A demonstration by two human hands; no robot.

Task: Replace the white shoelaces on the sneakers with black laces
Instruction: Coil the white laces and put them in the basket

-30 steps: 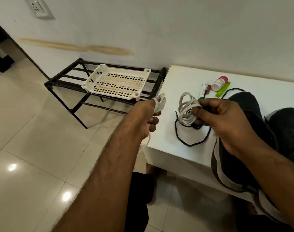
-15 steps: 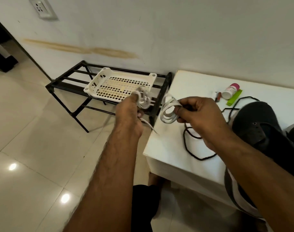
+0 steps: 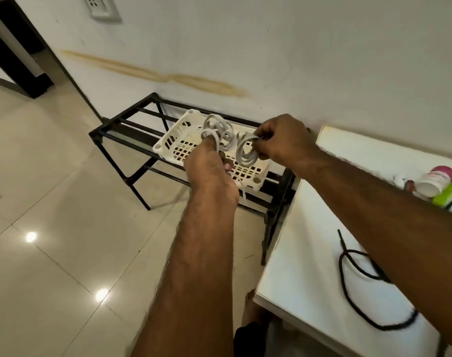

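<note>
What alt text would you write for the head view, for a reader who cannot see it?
Two hands, the left hand and the right hand, each hold a coiled white lace above a white basket on a black rack. A black lace lies on the white table at right.

I see a white perforated tray on a black rack, beside a white table bearing a pink-capped bottle.

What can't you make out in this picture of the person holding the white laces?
- Sneakers: outside the head view.
- Black lace: partly hidden by the right forearm.
- Small bottle: label blurred.
- Left hand: fingertips hidden behind the hand and its white lace coil.
</note>
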